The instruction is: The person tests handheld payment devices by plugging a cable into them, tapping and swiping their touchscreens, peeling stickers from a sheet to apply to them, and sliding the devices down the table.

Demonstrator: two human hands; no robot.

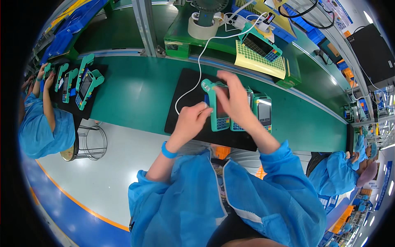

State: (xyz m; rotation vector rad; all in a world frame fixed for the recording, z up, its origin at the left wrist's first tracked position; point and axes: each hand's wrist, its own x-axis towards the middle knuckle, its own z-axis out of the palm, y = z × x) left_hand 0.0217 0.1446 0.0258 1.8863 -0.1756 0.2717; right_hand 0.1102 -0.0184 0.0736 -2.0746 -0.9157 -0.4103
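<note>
A green handheld payment terminal (222, 123) with a dark screen and blue keypad stands beneath my hands on a black mat (175, 119). My left hand (190, 124) is closed, thumb and forefinger pinched together at the terminal's left edge; whatever lies between those fingertips is too small to make out. Over the upper part of the same terminal is my right hand (238, 101), its thumb and fingers apart, slightly blurred and covering some of the screen. Two more terminals are lined up to the right, one partly behind my right hand and the outer terminal (263, 112) in plain sight.
A white cable (200, 61) runs from the shelf down to the mat. Another terminal (260, 46) rests on a yellow dotted sheet (251, 61) on the raised green shelf, near a roll of tape (201, 29). To the left, a co-worker (47, 119) handles similar terminals.
</note>
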